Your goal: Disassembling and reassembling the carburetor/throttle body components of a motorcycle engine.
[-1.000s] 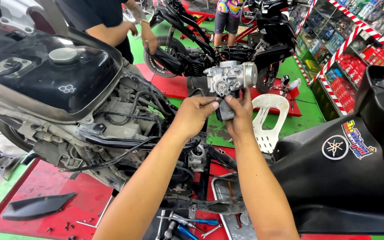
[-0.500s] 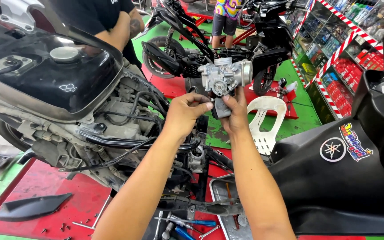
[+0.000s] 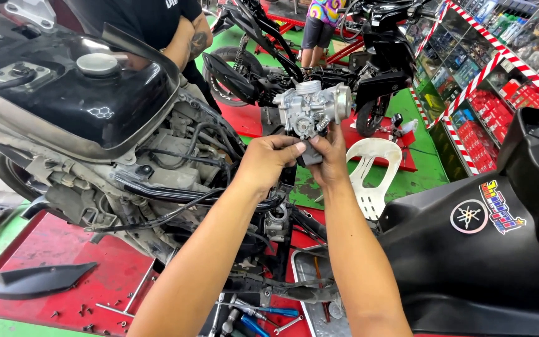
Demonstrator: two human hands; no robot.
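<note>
Head view: you hold a silver carburetor point(image 3: 313, 111) up in front of you, raised above the stripped scooter frame point(image 3: 126, 168) so its underside and side fittings face you. Your left hand point(image 3: 268, 163) grips the lower body from the left, thumb and fingers wrapped around the bottom part. Your right hand point(image 3: 330, 157) closes on it from the right and below, fingers pinching the base. Both hands are clamped on the part, neither is loose. Held by the bottom like this, the top cap and round side opening stay uncovered and easy to look over.

Below your forearms sits the exposed engine area with black hoses point(image 3: 176, 206) and cables, so the carburetor is well clear of them. A metal tray point(image 3: 307, 281) lies on the red mat point(image 3: 45, 262) under your arms, with blue-handled tools point(image 3: 263, 312) just beside it, probably kept close for reach. Loose screws point(image 3: 88, 310) and a black plastic panel point(image 3: 38, 281) lie on the mat to your left. A white plastic bracket point(image 3: 369, 175) stands behind your right hand. Another person in a black shirt point(image 3: 157, 25) stands behind the frame; their hands are hidden.
</note>
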